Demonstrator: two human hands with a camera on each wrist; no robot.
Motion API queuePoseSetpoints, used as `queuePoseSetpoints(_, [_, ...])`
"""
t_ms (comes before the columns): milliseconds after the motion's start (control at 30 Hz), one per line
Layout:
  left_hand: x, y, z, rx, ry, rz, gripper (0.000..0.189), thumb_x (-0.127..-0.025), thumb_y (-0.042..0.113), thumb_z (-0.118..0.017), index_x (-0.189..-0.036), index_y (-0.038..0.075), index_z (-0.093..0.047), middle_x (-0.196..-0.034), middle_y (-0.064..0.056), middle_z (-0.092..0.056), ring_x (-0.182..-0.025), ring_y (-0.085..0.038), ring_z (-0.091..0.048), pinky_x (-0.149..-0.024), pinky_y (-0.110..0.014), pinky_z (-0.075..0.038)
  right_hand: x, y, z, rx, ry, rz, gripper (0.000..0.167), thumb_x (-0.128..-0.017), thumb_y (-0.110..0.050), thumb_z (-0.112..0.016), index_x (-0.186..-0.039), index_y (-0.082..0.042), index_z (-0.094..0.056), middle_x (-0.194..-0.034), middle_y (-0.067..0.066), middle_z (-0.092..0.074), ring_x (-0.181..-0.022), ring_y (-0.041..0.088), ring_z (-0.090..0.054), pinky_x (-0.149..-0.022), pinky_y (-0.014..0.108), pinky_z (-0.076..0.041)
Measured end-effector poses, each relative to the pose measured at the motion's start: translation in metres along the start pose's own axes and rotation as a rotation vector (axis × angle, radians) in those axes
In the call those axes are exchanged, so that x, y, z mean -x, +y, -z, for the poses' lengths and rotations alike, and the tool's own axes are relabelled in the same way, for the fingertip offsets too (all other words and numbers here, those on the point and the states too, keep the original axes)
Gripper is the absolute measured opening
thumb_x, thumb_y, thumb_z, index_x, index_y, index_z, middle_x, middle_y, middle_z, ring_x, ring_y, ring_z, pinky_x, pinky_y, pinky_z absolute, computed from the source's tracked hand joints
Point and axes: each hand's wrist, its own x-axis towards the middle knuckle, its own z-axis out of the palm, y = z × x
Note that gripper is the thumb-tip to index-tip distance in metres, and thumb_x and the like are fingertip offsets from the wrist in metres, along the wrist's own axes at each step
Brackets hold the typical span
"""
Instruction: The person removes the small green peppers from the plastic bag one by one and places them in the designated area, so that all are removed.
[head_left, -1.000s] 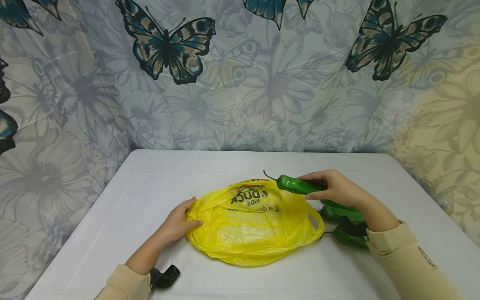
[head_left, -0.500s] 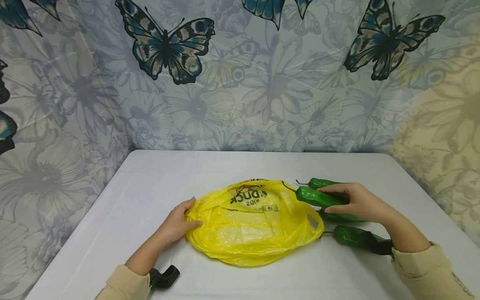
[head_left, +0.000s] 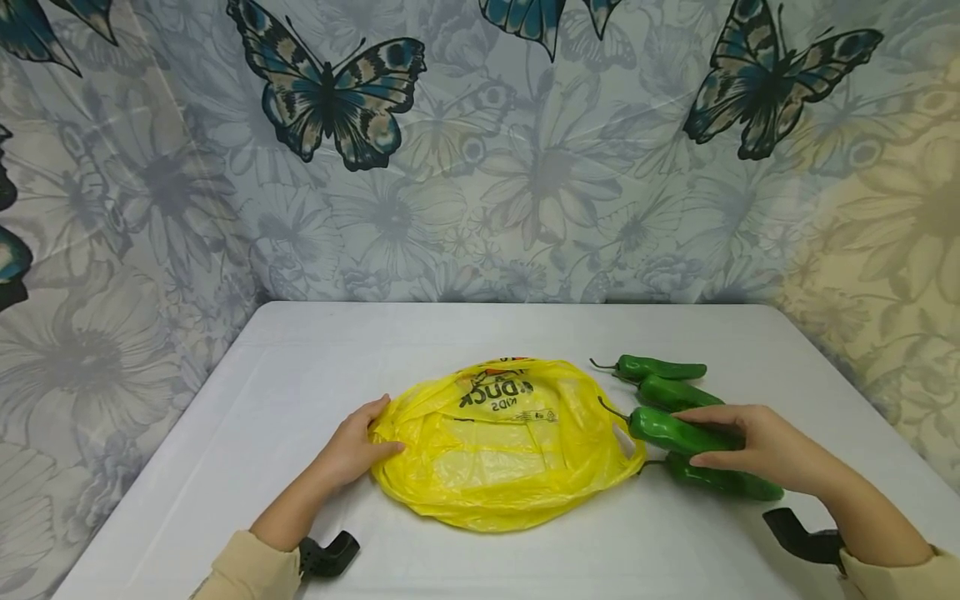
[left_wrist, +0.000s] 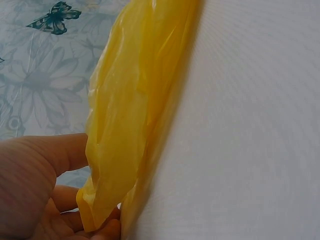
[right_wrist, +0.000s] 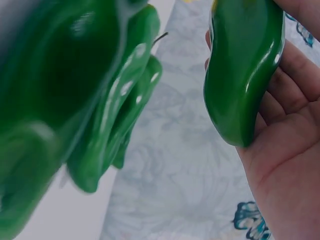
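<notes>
In the head view my left hand [head_left: 358, 444] grips the left edge of a yellow plastic bag [head_left: 498, 467], its thumb on the near side. The left wrist view has that hand's fingers [left_wrist: 70, 150] around a fold of the bag. The bag lies with its mouth spread toward me and printed letters at the back. My right hand [head_left: 772, 446] holds a long green pepper [head_left: 671, 431] by its blunt end, stem pointing left. It hangs just above the other peppers, right of the bag. Seen from the right wrist, the held pepper [right_wrist: 245, 70] lies between thumb and fingers.
Right of the bag lie other green peppers: one at the back [head_left: 663, 367], one just before it [head_left: 671, 392], and one nearest me [head_left: 723, 478]. A white table [head_left: 420, 329] bears everything. Patterned cloth [head_left: 450, 208] with butterflies stands behind. Black wrist mounts [head_left: 330, 554] jut from both wrists.
My right hand has carried the pepper right and toward me, from above the bag's back right to above the other peppers. The left hand stays at the bag's edge.
</notes>
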Motion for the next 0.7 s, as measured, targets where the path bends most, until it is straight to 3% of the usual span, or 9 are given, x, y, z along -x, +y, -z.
queuePoseSetpoints(133, [0.0, 0.001, 0.0, -0.006, 0.0, 0.0, 0.076, -0.084, 0.016, -0.068, -0.145, -0.002, -0.027, -0.15, -0.021, -0.028, -0.14, -0.039, -0.022, -0.113, -0.053, -0.022, 0.014, 0.01, -0.005, -0.017, 0.002, 0.019, 0.05, -0.072, -0.037, -0.077, -0.116, -0.015, -0.066, -0.113, 0.004, -0.068, -0.101, -0.017, -0.047, -0.073, 0.012, -0.048])
queuePoseSetpoints(367, [0.0, 0.001, 0.001, -0.013, -0.003, 0.003, 0.076, -0.084, 0.017, -0.068, -0.145, -0.002, -0.027, -0.15, -0.022, -0.028, -0.139, -0.039, -0.023, -0.113, -0.054, -0.022, 0.034, 0.025, -0.015, -0.138, -0.028, 0.092, 0.047, -0.074, -0.024, -0.077, -0.118, -0.013, -0.065, -0.114, -0.031, -0.055, -0.102, -0.021, -0.044, -0.071, 0.007, -0.046])
queuePoseSetpoints(567, [0.0, 0.001, 0.001, -0.004, -0.008, 0.003, 0.077, -0.083, 0.017, -0.068, -0.145, -0.002, -0.026, -0.15, -0.022, -0.028, -0.14, -0.039, -0.022, -0.113, -0.054, -0.022, 0.046, 0.033, -0.022, -0.21, -0.023, 0.168, 0.045, -0.073, -0.013, -0.077, -0.117, -0.013, -0.065, -0.115, -0.032, -0.054, -0.103, -0.021, -0.045, -0.071, 0.004, -0.043])
queuePoseSetpoints(700, [-0.001, 0.0, 0.001, -0.005, -0.007, -0.002, 0.077, -0.083, 0.018, -0.069, -0.145, -0.002, -0.027, -0.15, -0.022, -0.028, -0.14, -0.039, -0.022, -0.113, -0.053, -0.022, 0.052, 0.037, -0.023, -0.188, -0.091, 0.086, 0.045, -0.075, -0.019, -0.076, -0.117, -0.01, -0.065, -0.113, -0.029, -0.056, -0.1, -0.021, -0.044, -0.07, 0.007, -0.046])
